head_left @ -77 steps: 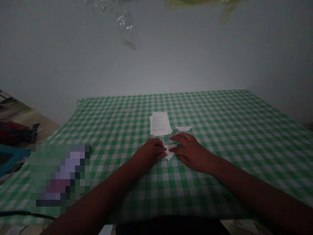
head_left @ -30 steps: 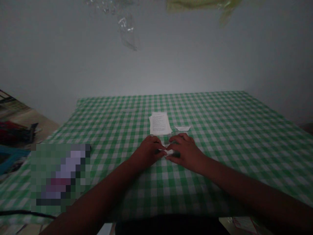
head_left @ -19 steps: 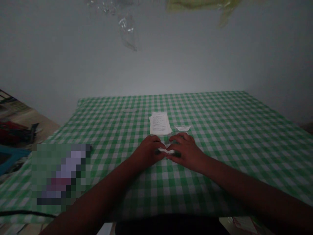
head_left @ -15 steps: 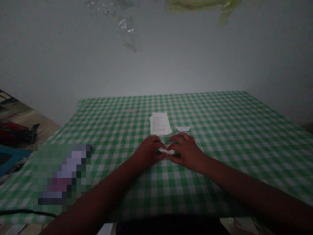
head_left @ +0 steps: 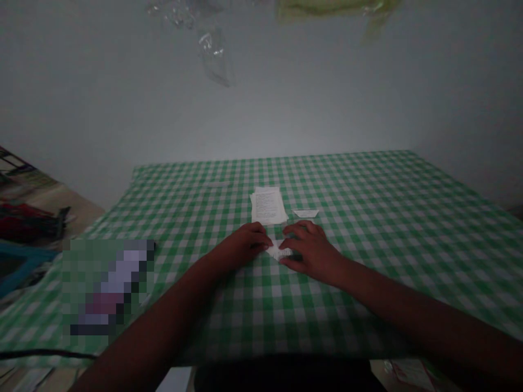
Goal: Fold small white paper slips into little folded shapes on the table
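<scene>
Both my hands rest close together on a table covered with a green and white checked cloth (head_left: 368, 218). Between them lies a small white folded piece of paper (head_left: 280, 252). My left hand (head_left: 245, 245) pinches its left side with curled fingers. My right hand (head_left: 310, 249) presses on its right side, fingers bent over it. Most of the paper is hidden under my fingers.
A small stack of printed paper sheets (head_left: 267, 206) lies just beyond my hands, with a small white folded piece (head_left: 305, 213) to its right. A blurred-out object (head_left: 108, 288) sits at the near left, with a dark cable (head_left: 41, 355) by the edge. Clutter lies on the floor at the left.
The folded paper showed as a wider triangle 2.6 s ago and is now a narrower folded piece. My left hand has shifted slightly left and back; my right hand has barely moved.
</scene>
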`<state>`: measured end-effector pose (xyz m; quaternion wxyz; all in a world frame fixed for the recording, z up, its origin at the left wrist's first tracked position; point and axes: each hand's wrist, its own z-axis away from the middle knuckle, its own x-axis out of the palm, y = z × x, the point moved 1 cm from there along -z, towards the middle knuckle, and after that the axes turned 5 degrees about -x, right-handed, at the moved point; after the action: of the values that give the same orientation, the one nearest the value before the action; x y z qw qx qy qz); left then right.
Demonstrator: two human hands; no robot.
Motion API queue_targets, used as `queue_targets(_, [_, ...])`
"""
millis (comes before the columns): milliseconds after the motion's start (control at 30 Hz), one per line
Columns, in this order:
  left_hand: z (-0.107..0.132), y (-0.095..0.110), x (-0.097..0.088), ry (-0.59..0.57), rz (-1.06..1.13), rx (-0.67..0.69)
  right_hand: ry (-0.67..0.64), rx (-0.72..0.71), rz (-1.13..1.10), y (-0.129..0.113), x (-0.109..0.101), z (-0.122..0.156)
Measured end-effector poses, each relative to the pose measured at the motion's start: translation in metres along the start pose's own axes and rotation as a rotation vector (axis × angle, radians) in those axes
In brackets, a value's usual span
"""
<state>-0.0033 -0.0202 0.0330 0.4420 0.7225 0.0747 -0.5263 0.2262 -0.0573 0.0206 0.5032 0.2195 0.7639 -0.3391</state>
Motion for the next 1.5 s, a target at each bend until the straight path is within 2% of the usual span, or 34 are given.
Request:
queue_targets(200, [0.005, 0.022, 0.006, 0.077, -0.201, -0.06, 0.009, -0.079, -0.035, 0.006, -0.005, 0.0])
queue_targets(333, [0.003, 0.032, 0.012, 0.075, -0.278, -0.087, 0.055, -0.06, -0.04, 0.008, -0.005, 0.0])
queue_targets(533, [0.002, 0.026, 0.014, 0.114, -0.249, -0.06, 0.028, -0.05, -0.006, 0.003, -0.01, 0.0])
queue_targets(833, [0.001, 0.024, 0.015, 0.047, -0.287, -0.014, -0.02, -0.065, 0.012, 0.003, -0.013, 0.004])
queue_targets(1100, [0.001, 0.02, 0.017, 0.079, -0.266, -0.039, -0.032, -0.066, 0.012, 0.0, -0.016, 0.007])
queue_targets(1500, [0.001, 0.033, 0.015, 0.068, -0.323, -0.049, -0.054, -0.085, 0.05, -0.004, -0.017, 0.008])
